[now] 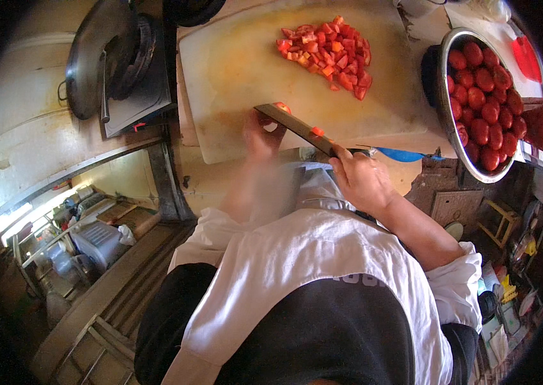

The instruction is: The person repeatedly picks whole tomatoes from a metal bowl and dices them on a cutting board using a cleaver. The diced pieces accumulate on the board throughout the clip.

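Note:
My right hand grips the handle of a kitchen knife, whose broad blade slants up and left over the near part of the cutting board. A small tomato piece clings to the blade. Behind the knife tip, my left hand is curled by a tomato that shows only in part past the blade; the fingers seem to hold it, though blade and blur hide much of them. Farther up the board lies a heap of diced tomato.
To the right of the board stands a metal bowl of whole tomatoes. A large round pan lid and a long-handled utensil are on the stove side at left. Something blue hangs at the table's front edge.

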Demonstrator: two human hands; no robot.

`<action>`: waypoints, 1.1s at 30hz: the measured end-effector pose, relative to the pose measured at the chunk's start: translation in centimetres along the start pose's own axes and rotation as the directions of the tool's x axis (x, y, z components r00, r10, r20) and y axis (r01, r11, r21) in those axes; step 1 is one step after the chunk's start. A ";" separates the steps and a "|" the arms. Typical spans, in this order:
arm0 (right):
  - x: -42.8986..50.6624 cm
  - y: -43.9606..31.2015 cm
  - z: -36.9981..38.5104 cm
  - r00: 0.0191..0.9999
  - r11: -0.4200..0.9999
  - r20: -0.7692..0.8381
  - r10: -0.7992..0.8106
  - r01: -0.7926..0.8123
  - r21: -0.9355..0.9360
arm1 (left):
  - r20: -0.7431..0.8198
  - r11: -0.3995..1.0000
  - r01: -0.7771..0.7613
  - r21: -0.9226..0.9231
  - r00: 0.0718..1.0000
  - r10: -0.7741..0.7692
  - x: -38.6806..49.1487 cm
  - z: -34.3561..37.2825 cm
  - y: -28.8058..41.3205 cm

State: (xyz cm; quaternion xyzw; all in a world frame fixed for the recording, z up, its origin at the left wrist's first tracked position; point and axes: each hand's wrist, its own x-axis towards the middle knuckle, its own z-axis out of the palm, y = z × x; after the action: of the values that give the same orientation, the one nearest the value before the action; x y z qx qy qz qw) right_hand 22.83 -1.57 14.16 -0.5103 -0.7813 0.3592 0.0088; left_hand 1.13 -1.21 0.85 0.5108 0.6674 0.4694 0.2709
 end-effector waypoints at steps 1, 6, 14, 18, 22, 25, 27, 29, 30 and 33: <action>0.0 0.0 0.0 1.000 1.000 0.007 0.005 -0.005 0.016 | -0.024 1.000 0.008 0.006 1.000 -0.008 0.0 0.0 -0.2; 0.1 0.1 -0.5 0.998 0.997 0.054 0.036 -0.039 0.064 | 0.083 0.999 0.012 0.045 0.996 -0.016 0.5 -0.5 -0.7; 1.6 -0.6 0.2 1.000 1.000 0.023 0.002 -0.003 0.031 | 0.120 0.994 0.029 0.110 0.992 -0.043 0.2 -0.6 1.0; 1.6 -1.1 0.6 0.996 0.998 0.062 0.068 -0.067 -0.008 | 0.052 1.000 0.013 -0.015 0.999 -0.012 0.5 0.2 0.7; 1.9 -1.3 0.7 0.997 0.998 0.047 0.057 -0.056 -0.010 | 0.113 0.971 0.161 -0.177 0.983 -0.142 0.4 0.5 0.2; 2.7 -1.2 0.9 0.998 0.999 0.045 0.046 -0.045 -0.022 | 0.121 0.993 0.109 0.035 0.986 -0.113 0.4 0.3 -0.2; 3.3 -1.1 1.2 1.000 0.999 0.015 0.002 -0.001 -0.041 | 0.099 0.991 0.068 0.116 0.992 -0.080 0.4 0.2 -0.5; 3.4 -1.0 1.6 1.000 0.999 0.017 0.025 -0.025 -0.045 | 0.067 0.996 0.064 0.060 0.995 -0.068 0.6 0.4 -0.8; 3.4 -0.9 1.8 1.000 0.999 0.006 0.024 -0.024 -0.048 | 0.049 0.995 0.079 -0.058 0.996 -0.077 0.7 0.7 -0.9; 4.1 -0.6 2.5 0.999 1.000 -0.034 -0.009 0.008 -0.020 | -0.027 0.992 0.019 0.127 1.000 -0.016 0.8 1.0 -1.0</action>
State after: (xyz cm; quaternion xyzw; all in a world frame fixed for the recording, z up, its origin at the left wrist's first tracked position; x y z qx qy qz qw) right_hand 19.43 0.19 11.21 -0.5131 -0.7868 0.3426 0.0186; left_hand 1.32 -0.18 -0.34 0.5151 0.7038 0.4300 0.2332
